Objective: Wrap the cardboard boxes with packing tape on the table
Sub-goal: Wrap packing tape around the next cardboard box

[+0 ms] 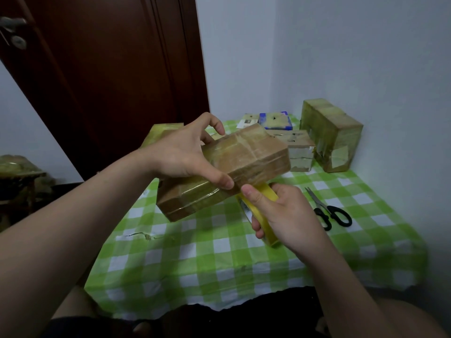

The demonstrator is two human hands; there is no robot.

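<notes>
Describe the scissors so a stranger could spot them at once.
Start at the table with the green-and-white checked cloth and look to its right side, beside the right hand. The scissors lie flat there, the only black-handled metal tool among brown boxes.

— Where's the cardboard box (244, 164)?
— Held tilted above the table (195, 252), in the left hand (180, 154), glossy with tape.
— And the packing tape roll (262, 213)?
— Yellow, in the right hand (285, 215), its top touching the box's lower edge.
— Other boxes?
— A tall wrapped box (332, 135) and a smaller box (296, 150), well beyond the right hand.
</notes>
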